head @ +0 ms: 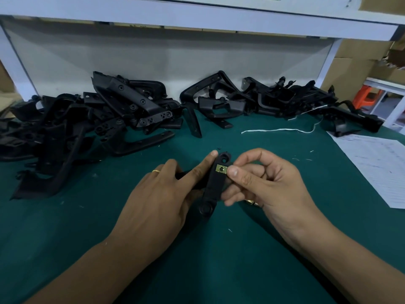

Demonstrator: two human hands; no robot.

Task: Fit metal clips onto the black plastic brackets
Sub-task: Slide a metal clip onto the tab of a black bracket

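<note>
A: Where does the job stand?

B: One black bracket (213, 183) is in hand, held just above the middle of the bench (87, 227). The left hand (162, 194) wraps its lower part, forefinger stretched up along its left edge. The right hand (260, 178) pinches a brass-coloured metal clip (221, 168) between thumb and fingers, against the bracket's right edge near the top, just below the round hole.

A: Is the clip seated?

B: It lies on the arm, but I can't tell whether it's pushed fully home. I'd judge this fitting is in its last stage.

A: And the rest?

B: Two heaps of black brackets sit along the far edge: a left pile (87, 119) towards the far left corner and a right pile (285, 102) towards the far right. I can't see clips on any of them, so most of the work looks undone, though which heap is finished stock I can't say.
</note>
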